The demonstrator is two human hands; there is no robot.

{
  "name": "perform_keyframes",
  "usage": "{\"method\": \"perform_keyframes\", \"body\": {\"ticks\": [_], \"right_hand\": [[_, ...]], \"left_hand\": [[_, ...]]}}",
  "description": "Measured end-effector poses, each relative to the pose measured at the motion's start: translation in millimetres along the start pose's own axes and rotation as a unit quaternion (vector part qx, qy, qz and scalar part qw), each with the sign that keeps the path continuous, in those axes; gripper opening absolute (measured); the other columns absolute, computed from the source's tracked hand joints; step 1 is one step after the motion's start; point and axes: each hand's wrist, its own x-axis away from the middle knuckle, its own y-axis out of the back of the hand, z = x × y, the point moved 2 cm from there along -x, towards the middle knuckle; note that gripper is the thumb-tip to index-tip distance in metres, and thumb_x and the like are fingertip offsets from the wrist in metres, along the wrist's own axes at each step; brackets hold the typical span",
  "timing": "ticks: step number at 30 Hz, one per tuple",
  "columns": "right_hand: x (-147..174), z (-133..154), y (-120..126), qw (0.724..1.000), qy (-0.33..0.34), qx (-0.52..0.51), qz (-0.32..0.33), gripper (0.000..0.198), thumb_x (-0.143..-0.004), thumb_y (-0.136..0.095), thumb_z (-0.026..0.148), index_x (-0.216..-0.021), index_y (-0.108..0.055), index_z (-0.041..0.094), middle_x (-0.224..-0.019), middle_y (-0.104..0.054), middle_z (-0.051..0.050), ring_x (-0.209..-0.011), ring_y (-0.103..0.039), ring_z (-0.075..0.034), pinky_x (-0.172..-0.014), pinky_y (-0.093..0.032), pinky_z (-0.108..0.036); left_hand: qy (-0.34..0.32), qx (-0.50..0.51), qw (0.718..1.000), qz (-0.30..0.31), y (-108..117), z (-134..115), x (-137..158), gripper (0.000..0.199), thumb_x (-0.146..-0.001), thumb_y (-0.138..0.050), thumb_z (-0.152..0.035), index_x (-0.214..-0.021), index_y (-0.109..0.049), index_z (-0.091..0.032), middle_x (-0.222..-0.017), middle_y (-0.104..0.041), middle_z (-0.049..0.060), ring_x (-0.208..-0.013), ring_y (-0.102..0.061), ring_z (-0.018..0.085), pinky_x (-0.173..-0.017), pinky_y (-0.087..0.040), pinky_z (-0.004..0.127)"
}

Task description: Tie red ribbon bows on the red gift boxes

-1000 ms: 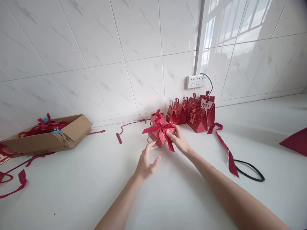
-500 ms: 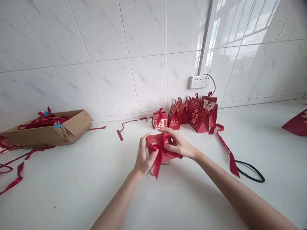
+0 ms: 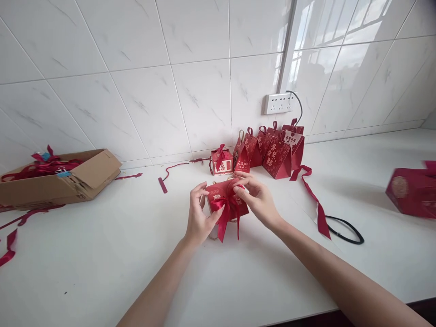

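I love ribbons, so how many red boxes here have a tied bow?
2 clearly: the held box, between left hand and right hand, and the back box near the tiled wall. The cropped box at the right edge may have another.

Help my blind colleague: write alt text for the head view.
A person's left grip and right grip handle a red box with a bow at a white table. More red boxes stand behind; a cardboard box of ribbons lies at left.
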Motion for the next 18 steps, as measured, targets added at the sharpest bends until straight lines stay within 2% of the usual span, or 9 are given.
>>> {"method": "perform_keyframes", "body": {"ticks": [4, 9, 11, 15, 18], "right_hand": [[-4.1, -0.9, 4.7, 0.998, -0.054, -0.023, -0.001, 0.024, -0.073, -0.067, 0.044, -0.075, -0.064, 0.02, -0.121, -0.057, -0.01, -0.121, -0.049, -0.028, -0.095, -0.042, -0.042], [-2.3, 2.7, 4.1, 0.999, -0.021, 0.03, 0.0, 0.02, -0.075, -0.065, 0.041, -0.075, -0.064, 0.021, -0.103, -0.058, -0.007, -0.113, -0.052, -0.025, -0.099, -0.038, -0.043], [0.7, 2.9, 0.7, 0.999, -0.009, 0.04, 0.004, 0.019, -0.075, -0.065, 0.041, -0.076, -0.062, 0.022, -0.106, -0.054, -0.007, -0.116, -0.049, -0.024, -0.098, -0.04, -0.041], [4.4, -1.0, -6.2, 0.998, -0.03, -0.047, 0.038, 0.025, -0.076, -0.065, 0.043, -0.083, -0.052, 0.023, -0.113, -0.05, -0.007, -0.115, -0.05, -0.022, -0.089, -0.047, -0.038], [4.2, -2.5, -6.2, 0.997, -0.052, -0.014, 0.046, 0.031, -0.076, -0.063, 0.047, -0.072, -0.048, 0.021, -0.115, -0.05, -0.007, -0.112, -0.051, -0.023, -0.09, -0.046, -0.038]], "left_hand": [[0.029, -0.01, 0.999, -0.009, 1.1, -4.8, -2.1, 0.02, -0.079, -0.062, -0.034, -0.089, -0.048, -0.023, -0.124, -0.044, 0.009, -0.131, -0.036, 0.025, -0.095, -0.048, 0.04], [0.011, 0.006, 1.0, 0.016, 1.2, -8.5, -0.8, 0.033, -0.075, -0.062, -0.048, -0.091, -0.05, -0.023, -0.125, -0.042, 0.011, -0.134, -0.032, 0.027, -0.096, -0.045, 0.04], [0.027, -0.008, 1.0, -0.01, 1.5, -9.9, -0.3, 0.028, -0.079, -0.058, -0.047, -0.087, -0.049, -0.022, -0.122, -0.045, 0.01, -0.132, -0.035, 0.026, -0.096, -0.045, 0.039], [0.057, -0.03, 0.996, -0.066, 2.6, -11.7, -1.6, 0.02, -0.085, -0.052, -0.037, -0.076, -0.046, -0.021, -0.115, -0.052, 0.009, -0.123, -0.045, 0.023, -0.087, -0.047, 0.033], [0.062, -0.011, 0.995, -0.076, 3.0, -12.5, -2.7, 0.017, -0.084, -0.053, -0.035, -0.077, -0.047, -0.021, -0.119, -0.052, 0.008, -0.12, -0.048, 0.022, -0.085, -0.047, 0.032]]}}
